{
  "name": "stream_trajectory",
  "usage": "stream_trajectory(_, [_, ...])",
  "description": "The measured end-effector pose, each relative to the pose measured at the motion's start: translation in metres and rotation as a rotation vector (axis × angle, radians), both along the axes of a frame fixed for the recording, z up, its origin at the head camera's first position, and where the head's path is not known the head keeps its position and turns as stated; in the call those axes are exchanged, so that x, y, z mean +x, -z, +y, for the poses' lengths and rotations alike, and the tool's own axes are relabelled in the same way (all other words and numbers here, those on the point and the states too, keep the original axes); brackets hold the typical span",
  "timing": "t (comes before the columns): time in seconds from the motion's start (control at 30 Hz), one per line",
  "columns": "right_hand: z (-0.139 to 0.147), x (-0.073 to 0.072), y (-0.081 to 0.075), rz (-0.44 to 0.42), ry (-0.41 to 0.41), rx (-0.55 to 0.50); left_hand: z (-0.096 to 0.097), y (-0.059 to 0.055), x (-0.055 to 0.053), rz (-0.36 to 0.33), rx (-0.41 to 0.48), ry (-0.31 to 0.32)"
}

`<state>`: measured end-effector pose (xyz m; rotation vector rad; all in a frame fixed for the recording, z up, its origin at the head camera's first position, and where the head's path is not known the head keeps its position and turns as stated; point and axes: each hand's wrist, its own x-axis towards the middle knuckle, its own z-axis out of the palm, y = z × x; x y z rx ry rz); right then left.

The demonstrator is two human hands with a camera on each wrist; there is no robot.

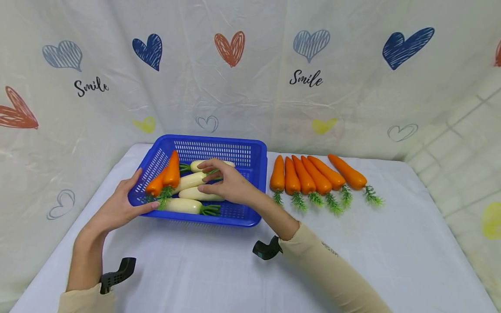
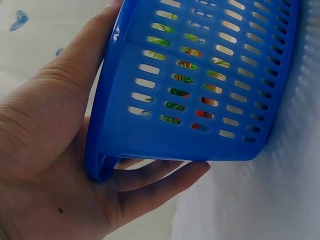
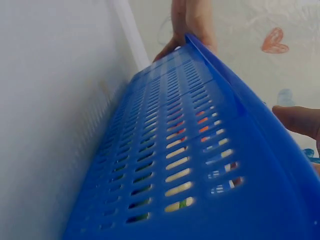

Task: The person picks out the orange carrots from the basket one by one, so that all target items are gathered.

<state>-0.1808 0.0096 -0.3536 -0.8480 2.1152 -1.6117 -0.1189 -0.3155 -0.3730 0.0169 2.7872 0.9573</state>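
Observation:
A blue plastic basket [image 1: 260, 174] with slotted walls stands on the table. My left hand [image 1: 117, 204] grips its front left corner, thumb over the rim and fingers along the outer wall. Over the basket is my right hand [image 1: 231, 182], thumb and fingers spread apart with nothing held, fingertips close over the white radishes. Inside lie several white radishes [image 1: 182, 205] with green stems. Two orange carrots [image 1: 172, 171] with leafy tops rest at the basket's left end. In the right wrist view, the right thumb [image 3: 297, 120] shows beyond the basket's rim.
Right of the basket, several carrots [image 1: 278, 174] lie in a row on the white tablecloth [image 1: 352, 252], leafy ends toward me. One carrot [image 1: 348, 171] sits a little apart at the row's right end. A white curtain [image 1: 266, 87] printed with hearts hangs behind the table.

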Motion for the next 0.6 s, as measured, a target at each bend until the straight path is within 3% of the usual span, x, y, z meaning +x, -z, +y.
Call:
stream_trajectory(0.23, [-0.011,-0.001,0.002,-0.005,0.012,-0.025,0.001,0.001,-0.002,0.002,0.001,-0.001])
stream_trajectory(0.43, [-0.024,0.006,0.004,-0.017,0.034,0.043,-0.001,0.005,0.002,0.003,0.018,0.007])
stream_trajectory(0.6, [-0.034,0.005,0.000,-0.023,0.049,0.066,-0.001,0.004,-0.001,0.011,0.018,0.007])
